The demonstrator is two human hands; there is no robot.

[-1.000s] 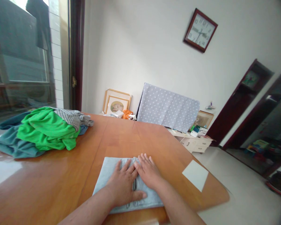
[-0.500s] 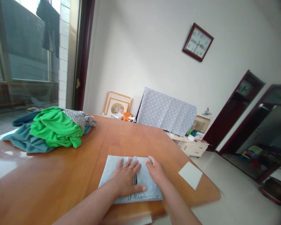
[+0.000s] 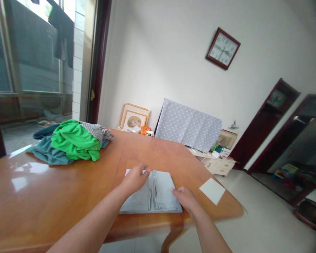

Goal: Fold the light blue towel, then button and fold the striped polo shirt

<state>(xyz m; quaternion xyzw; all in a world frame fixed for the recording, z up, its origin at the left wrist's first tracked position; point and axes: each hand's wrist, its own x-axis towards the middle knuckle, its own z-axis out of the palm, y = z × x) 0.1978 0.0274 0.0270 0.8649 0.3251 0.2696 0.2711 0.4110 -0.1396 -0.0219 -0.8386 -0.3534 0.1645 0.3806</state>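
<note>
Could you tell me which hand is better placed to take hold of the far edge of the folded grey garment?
Left, probably: the left hand already rests at the far edge of the folded grey garment, while the right hand sits at its near right side.

Folded cloth [image 3: 158, 191] lies on tabletop [image 3: 68, 189], at near edge. Left hand [image 3: 134, 178] on its far left corner; right hand [image 3: 185, 197] at its near right edge. Paper [image 3: 212, 190] right of cloth, apart. Clothes pile [image 3: 73, 142] far left on tabletop. Cabinet [image 3: 217, 164] behind tabletop, right.
</note>
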